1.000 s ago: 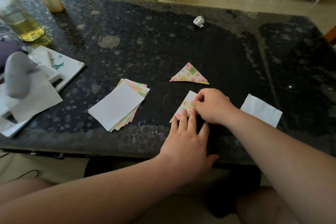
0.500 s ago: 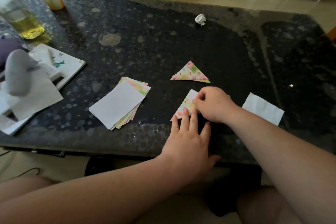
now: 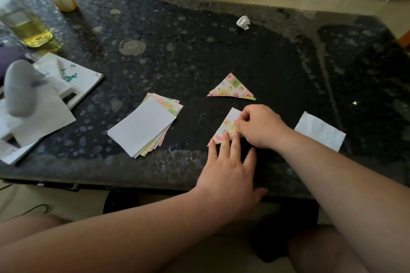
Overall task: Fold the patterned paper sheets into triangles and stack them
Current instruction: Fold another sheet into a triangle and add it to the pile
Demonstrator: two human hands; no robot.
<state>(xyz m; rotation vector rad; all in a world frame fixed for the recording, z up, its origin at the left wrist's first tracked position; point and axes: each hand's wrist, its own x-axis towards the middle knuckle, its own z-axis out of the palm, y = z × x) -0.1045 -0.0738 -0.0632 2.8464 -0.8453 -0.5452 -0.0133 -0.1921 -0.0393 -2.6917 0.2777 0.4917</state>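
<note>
The right grip [image 3: 259, 126] pinches the patterned sheet [image 3: 228, 123] at its fold while the left grip [image 3: 228, 168], fingers straight, presses its near corner to the surface [image 3: 177, 51], the finished triangle [image 3: 231, 87] lying just beyond, long edge crosswise, unobstructed, and the unfolded stack [image 3: 144, 127] off left.

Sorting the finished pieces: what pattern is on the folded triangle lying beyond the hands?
The folded triangle shows pastel yellow, green, pink squares; head view.
</note>
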